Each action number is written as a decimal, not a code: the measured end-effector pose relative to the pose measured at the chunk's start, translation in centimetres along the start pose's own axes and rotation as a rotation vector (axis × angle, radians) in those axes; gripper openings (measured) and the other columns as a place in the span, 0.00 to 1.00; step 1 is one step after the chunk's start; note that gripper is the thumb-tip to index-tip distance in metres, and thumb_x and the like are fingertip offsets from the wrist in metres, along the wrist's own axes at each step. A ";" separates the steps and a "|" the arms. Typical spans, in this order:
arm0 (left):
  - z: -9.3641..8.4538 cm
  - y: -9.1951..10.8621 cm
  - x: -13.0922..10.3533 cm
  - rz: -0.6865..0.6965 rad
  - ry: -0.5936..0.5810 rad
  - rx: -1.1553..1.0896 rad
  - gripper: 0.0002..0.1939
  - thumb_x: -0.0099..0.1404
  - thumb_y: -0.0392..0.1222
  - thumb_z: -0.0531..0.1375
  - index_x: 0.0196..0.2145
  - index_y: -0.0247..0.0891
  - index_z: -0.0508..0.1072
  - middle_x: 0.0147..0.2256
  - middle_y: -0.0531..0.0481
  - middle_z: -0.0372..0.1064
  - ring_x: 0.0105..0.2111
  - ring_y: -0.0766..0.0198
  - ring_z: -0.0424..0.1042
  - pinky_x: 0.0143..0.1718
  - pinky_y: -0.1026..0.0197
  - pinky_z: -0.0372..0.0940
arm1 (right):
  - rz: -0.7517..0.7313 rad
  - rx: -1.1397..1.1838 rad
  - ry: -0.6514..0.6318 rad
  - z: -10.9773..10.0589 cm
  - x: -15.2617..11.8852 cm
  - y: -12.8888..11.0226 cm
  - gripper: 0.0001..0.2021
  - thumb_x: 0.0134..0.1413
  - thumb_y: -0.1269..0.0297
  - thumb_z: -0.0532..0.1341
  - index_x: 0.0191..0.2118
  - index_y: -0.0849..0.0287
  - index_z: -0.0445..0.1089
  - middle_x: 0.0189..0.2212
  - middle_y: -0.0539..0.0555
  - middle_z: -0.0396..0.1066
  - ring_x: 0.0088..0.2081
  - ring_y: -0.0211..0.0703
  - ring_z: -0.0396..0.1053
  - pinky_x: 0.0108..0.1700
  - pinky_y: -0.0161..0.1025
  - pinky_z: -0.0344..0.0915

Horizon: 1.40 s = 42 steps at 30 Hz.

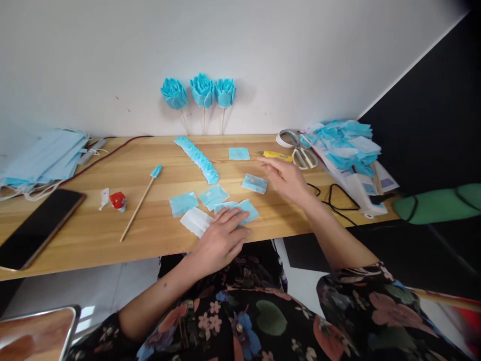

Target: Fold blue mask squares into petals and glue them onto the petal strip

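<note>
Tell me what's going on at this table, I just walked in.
A person's left hand lies over cut blue pieces near the table's front edge. Their right hand is beside another blue piece, close to a yellow cutter; whether it touches either is unclear. A ruffled blue strip and a blue-tipped stick lie on the table. Three blue flowers on thin sticks stand against the wall.
</note>
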<state>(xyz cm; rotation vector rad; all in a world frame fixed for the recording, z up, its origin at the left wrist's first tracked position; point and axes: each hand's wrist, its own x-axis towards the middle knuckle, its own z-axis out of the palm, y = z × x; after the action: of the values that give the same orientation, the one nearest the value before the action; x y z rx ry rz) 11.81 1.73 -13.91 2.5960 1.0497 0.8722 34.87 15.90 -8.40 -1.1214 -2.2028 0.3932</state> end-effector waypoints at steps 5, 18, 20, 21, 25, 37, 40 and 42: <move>-1.2 0.7 0.0 0.007 0.088 -0.016 0.11 0.68 0.33 0.57 0.46 0.38 0.76 0.58 0.39 0.70 0.61 0.47 0.66 0.61 0.36 0.63 | -0.149 -0.047 -0.095 0.4 -3.8 -2.3 0.15 0.61 0.76 0.52 0.43 0.56 0.75 0.40 0.55 0.79 0.43 0.47 0.75 0.46 0.45 0.69; -3.2 -2.4 -0.5 -0.104 0.020 0.236 0.15 0.67 0.28 0.51 0.38 0.34 0.78 0.40 0.42 0.77 0.40 0.54 0.72 0.47 0.46 0.68 | -0.227 -0.292 -0.333 2.5 -6.7 -2.2 0.16 0.58 0.78 0.53 0.43 0.57 0.75 0.44 0.57 0.79 0.45 0.52 0.71 0.46 0.48 0.65; -3.0 -2.5 -0.5 -0.111 0.007 0.239 0.16 0.67 0.27 0.51 0.37 0.35 0.78 0.40 0.42 0.77 0.41 0.54 0.72 0.49 0.45 0.67 | -0.190 -0.357 -0.299 1.6 -7.6 -1.2 0.16 0.58 0.79 0.54 0.42 0.56 0.76 0.43 0.56 0.79 0.44 0.52 0.71 0.46 0.48 0.65; -3.0 -2.5 -0.5 -0.112 0.003 0.240 0.16 0.67 0.27 0.51 0.38 0.35 0.78 0.40 0.43 0.77 0.41 0.54 0.72 0.50 0.45 0.67 | -0.162 -0.384 -0.273 1.0 -8.1 -0.7 0.16 0.58 0.79 0.54 0.42 0.56 0.76 0.43 0.56 0.79 0.44 0.52 0.71 0.47 0.48 0.65; -3.4 -2.6 -0.5 -0.109 -0.010 0.248 0.15 0.67 0.28 0.52 0.39 0.35 0.78 0.40 0.42 0.76 0.41 0.53 0.72 0.51 0.44 0.66 | -0.066 -0.405 -0.147 -0.6 -9.3 0.0 0.14 0.60 0.77 0.54 0.41 0.57 0.75 0.41 0.58 0.79 0.45 0.53 0.72 0.47 0.49 0.66; -3.5 -2.2 -0.5 -0.107 -0.020 0.240 0.13 0.71 0.33 0.53 0.39 0.35 0.78 0.49 0.42 0.78 0.45 0.52 0.74 0.47 0.47 0.69 | -0.121 -0.337 -0.363 3.6 -4.1 -3.8 0.10 0.67 0.66 0.56 0.42 0.58 0.75 0.41 0.60 0.76 0.44 0.54 0.69 0.48 0.50 0.66; -3.4 -2.0 -0.6 -0.114 -0.020 0.249 0.13 0.71 0.33 0.53 0.40 0.35 0.78 0.50 0.41 0.78 0.46 0.51 0.74 0.48 0.47 0.69 | -0.135 -0.273 -0.326 3.0 -4.4 -3.5 0.08 0.66 0.67 0.57 0.37 0.57 0.74 0.41 0.59 0.77 0.44 0.53 0.71 0.47 0.49 0.66; -3.5 -1.9 -0.6 -0.115 -0.022 0.253 0.13 0.72 0.33 0.53 0.41 0.35 0.78 0.50 0.41 0.77 0.47 0.51 0.74 0.48 0.46 0.69 | -0.133 -0.194 -0.259 1.7 -5.2 -3.3 0.06 0.64 0.68 0.58 0.37 0.56 0.73 0.42 0.57 0.78 0.45 0.52 0.73 0.47 0.49 0.66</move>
<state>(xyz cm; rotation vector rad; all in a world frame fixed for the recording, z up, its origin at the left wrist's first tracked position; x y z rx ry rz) 8.30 2.63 -12.17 2.7043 1.3682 0.7237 33.97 9.83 -10.07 -1.0642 -2.5738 0.2849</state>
